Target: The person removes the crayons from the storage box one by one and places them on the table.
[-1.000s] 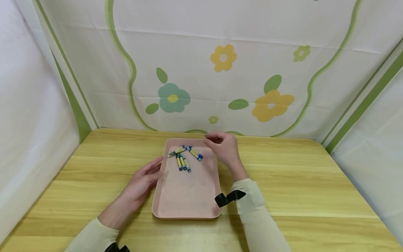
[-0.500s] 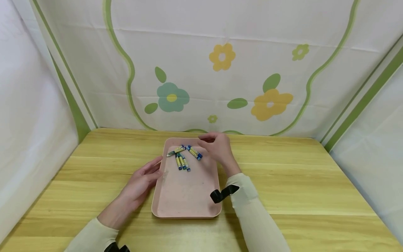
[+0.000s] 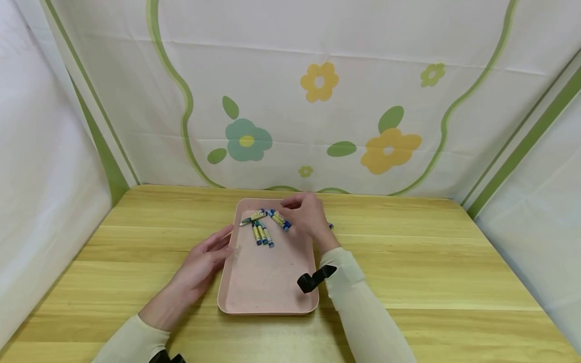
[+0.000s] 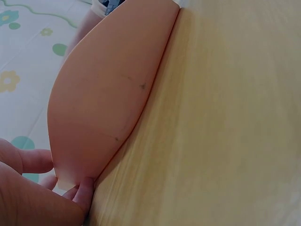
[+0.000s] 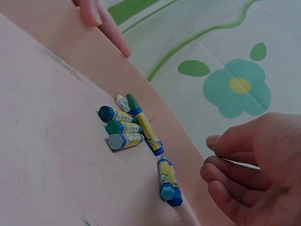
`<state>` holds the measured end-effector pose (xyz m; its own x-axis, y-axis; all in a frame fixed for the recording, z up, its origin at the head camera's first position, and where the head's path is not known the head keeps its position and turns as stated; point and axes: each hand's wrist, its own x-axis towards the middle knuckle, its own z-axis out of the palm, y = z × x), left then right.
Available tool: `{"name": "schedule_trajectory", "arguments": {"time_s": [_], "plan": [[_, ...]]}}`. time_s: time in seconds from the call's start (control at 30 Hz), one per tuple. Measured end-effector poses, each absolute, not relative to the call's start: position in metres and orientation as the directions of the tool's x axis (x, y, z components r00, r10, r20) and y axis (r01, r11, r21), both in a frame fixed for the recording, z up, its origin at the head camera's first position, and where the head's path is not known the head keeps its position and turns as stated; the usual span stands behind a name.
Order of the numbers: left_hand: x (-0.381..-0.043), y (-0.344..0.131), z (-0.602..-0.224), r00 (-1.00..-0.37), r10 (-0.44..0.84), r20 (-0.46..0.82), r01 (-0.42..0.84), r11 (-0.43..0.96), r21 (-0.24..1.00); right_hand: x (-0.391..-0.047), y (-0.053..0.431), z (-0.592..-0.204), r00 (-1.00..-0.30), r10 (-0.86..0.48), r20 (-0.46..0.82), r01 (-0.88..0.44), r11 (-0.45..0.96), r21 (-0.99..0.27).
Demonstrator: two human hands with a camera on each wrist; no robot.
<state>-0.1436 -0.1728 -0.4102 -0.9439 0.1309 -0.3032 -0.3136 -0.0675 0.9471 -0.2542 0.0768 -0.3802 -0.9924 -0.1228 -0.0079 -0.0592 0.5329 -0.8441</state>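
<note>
A shallow pink tray [image 3: 272,282] lies on the table. Near its far left corner are several crayons [image 3: 262,233] with yellow-and-blue wrappers and green, grey or blue ends. My left hand [image 3: 201,264] rests against the tray's left side; its fingertips touch the rim and outer wall in the left wrist view. Over the far right corner is my right hand [image 3: 306,214], fingers loosely bent with nothing between them. Closest to that hand is a pair of blue crayons [image 5: 169,181], lying side by side just inside the tray wall.
Another crayon [image 3: 330,224] lies on the wooden table [image 3: 408,262] right of the tray, partly hidden behind the right hand. A white curtain with printed flowers [image 3: 390,151] rises behind the table, and white cloth hangs at both sides.
My right hand has moved left over the tray's far right corner, uncovering a crayon on the table behind it. The left hand stays against the tray, and the crayons inside lie as before.
</note>
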Motion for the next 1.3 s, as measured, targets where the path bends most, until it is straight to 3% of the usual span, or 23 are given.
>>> {"name": "schedule_trajectory", "arguments": {"time_s": [0.33, 1.3], "plan": [[-0.144, -0.173, -0.410, -0.944, 0.131, -0.304, -0.315, -0.069, 0.947, -0.256, 0.070, -0.385, -0.988, -0.129, -0.087, 0.000, 0.563, -0.827], [-0.144, -0.172, -0.410, -0.944, 0.121, -0.306, -0.315, -0.069, 0.947, -0.255, 0.065, -0.392, -0.963, -0.268, -0.005, -0.196, 0.719, -0.667]]}}
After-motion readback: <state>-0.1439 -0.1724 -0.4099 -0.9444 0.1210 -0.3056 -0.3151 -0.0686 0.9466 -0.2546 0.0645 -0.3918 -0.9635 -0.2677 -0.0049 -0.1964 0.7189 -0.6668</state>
